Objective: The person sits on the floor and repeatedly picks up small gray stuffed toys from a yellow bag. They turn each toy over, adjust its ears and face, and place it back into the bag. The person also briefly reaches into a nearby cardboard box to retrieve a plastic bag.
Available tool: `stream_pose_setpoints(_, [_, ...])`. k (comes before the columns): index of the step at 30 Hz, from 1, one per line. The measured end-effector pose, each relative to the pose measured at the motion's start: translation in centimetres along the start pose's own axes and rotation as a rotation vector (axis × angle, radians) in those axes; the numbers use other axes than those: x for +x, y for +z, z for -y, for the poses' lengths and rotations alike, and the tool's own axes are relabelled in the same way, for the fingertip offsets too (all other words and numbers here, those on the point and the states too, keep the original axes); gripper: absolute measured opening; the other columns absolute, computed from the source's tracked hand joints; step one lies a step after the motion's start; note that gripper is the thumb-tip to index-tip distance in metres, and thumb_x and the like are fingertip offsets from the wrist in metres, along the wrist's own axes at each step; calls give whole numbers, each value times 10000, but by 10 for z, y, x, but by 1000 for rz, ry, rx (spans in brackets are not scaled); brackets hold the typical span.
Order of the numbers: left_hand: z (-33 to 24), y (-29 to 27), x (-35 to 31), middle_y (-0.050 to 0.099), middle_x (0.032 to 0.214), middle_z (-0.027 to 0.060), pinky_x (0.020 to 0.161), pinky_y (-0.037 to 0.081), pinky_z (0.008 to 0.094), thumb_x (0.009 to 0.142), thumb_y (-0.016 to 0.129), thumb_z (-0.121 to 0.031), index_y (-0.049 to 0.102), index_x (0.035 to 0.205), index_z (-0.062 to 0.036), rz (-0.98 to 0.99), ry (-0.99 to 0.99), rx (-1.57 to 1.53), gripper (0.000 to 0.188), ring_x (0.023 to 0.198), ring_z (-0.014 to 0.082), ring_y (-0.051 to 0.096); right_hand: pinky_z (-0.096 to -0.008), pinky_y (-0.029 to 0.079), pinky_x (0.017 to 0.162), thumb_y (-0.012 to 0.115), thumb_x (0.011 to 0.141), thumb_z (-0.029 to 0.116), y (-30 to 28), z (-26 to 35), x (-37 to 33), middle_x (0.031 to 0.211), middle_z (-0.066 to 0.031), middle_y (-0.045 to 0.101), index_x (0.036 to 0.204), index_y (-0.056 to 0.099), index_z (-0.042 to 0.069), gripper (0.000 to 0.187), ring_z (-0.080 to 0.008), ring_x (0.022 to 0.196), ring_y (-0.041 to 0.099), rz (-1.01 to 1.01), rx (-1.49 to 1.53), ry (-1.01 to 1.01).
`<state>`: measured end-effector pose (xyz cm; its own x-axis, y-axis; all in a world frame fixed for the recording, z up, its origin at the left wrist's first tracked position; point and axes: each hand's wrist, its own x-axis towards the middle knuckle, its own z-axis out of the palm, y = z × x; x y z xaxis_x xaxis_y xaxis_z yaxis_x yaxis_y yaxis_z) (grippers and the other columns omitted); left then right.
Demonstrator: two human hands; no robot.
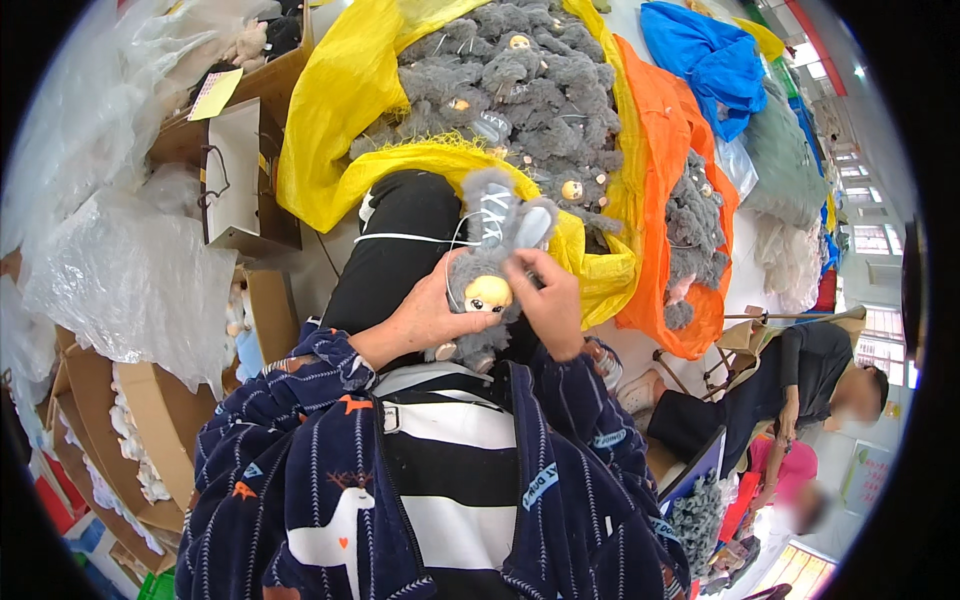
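Note:
A grey plush bunny doll [470, 268] with a pale face and long ears is held upright over my lap. My left hand [425, 312] wraps round its body, the thumb lying just below the face. My right hand [548, 300] has its fingers bent and pinched at the base of the ear on the right. White lacing [492, 215] crosses the other ear. From that ear a thin white cord [405, 238] stretches left across my black trouser leg and loops down beside the doll's head.
Ahead, a yellow sack [325, 150] brims with similar grey plush dolls [560, 95]. An orange sack [650, 120] with more stands to its right. Cardboard boxes [165, 420] and clear plastic sheeting [130, 280] crowd the left. A seated person [765, 385] is at the right.

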<state>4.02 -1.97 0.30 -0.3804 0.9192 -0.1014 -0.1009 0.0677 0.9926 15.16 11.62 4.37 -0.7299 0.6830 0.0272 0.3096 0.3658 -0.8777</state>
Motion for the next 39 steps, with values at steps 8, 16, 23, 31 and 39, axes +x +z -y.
stream_pose_setpoints(8, [2,-1,-1,490,1139,86,913,374,277,776,664,-284,310,1279,-1,84,-56,-251,677,1050,137,468,-203,346,531,592,847,197,-19,-25,-9,643,30,474,753,552,-18,238,-51,604,419,-122,168,188])
stream_pose_setpoints(16, [4,-6,0,511,1129,70,859,408,254,907,472,-267,391,1238,12,74,-217,-651,440,997,108,493,-207,417,696,651,799,162,9,-11,-10,826,-17,570,936,559,-21,247,-69,759,505,-36,394,249])
stream_pose_setpoints(23, [-6,2,13,594,980,42,750,449,238,871,531,-136,544,1068,8,-25,-117,-606,244,859,93,551,-230,453,697,633,799,122,17,-21,-18,879,-37,607,999,560,-31,262,-86,769,543,30,757,340])
stream_pose_setpoints(31, [-1,8,11,610,825,32,654,443,234,854,524,-79,604,921,25,-257,-36,-347,147,740,84,542,-231,434,766,607,811,100,24,-18,-14,945,-55,606,1059,547,-47,294,-88,840,520,44,635,169])
stream_pose_setpoints(39, [-20,3,-32,506,1157,66,942,351,290,816,599,-223,394,1239,25,357,-219,-81,532,1058,145,471,-244,454,738,567,843,115,10,-28,-17,937,-44,603,1094,528,-20,288,-108,824,560,-88,961,310])
